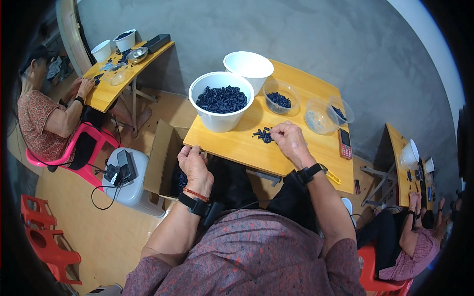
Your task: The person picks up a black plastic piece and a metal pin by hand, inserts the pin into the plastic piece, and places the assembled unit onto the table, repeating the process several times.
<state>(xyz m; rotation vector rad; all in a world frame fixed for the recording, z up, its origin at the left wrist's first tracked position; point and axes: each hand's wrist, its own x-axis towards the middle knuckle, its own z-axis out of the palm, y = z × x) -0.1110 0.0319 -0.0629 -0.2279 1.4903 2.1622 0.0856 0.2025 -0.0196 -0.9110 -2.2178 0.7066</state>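
My left hand is at the table's left front corner, its fingertips drawn together. A dark speck shows at the fingertips, too small to name. Over the tabletop, my right hand is closed in a pinch beside a small loose pile of short black cylindrical pieces. What its fingers hold, if anything, is hidden. Behind the pile stands a white bucket filled with many more black pieces. A clear round bowl to its right holds some of them too.
A second white bucket stands behind. Two clear tubs, a red phone and a yellow cutter lie to the right on the wooden table. An open carton and a grey stool are at left. Co-workers sit at both sides.
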